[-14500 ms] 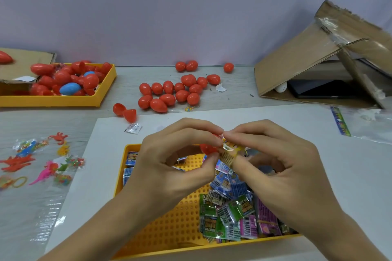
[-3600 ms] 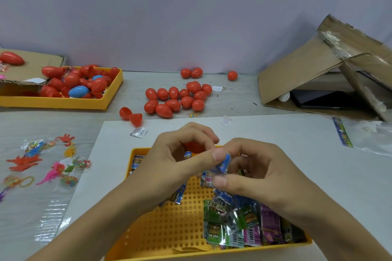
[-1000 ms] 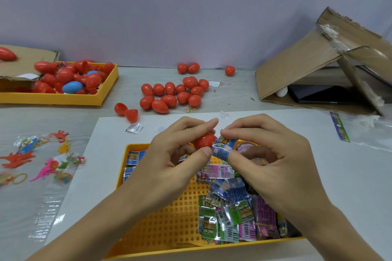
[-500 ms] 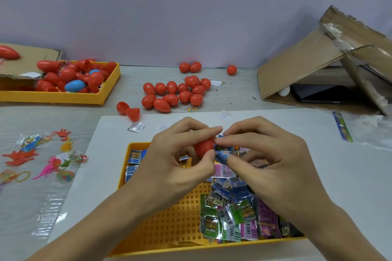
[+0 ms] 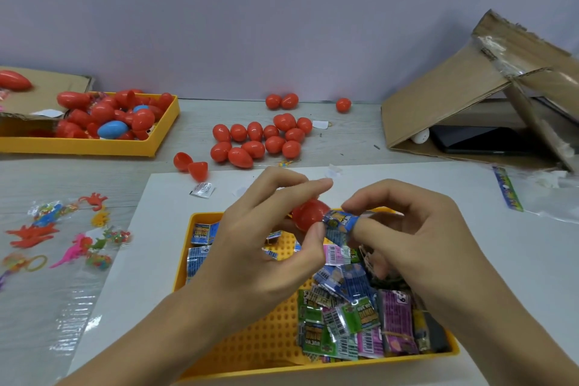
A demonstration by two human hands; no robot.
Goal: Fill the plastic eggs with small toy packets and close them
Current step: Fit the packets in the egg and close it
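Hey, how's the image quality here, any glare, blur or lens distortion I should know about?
Head view: soft, even light with faint shadows; glare streaks on the clear plastic sheet at left; wide-angle bending tilts the cardboard box at the right edge; the toy packets read sharply, the far yellow tray of eggs looks slightly softer.

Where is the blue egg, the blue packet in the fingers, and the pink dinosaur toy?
blue egg (image 5: 112, 129), head view, middle of its shell in the far yellow tray.
blue packet (image 5: 341, 222), head view, its curled printed face beside the red egg.
pink dinosaur toy (image 5: 74, 251), head view, its body.
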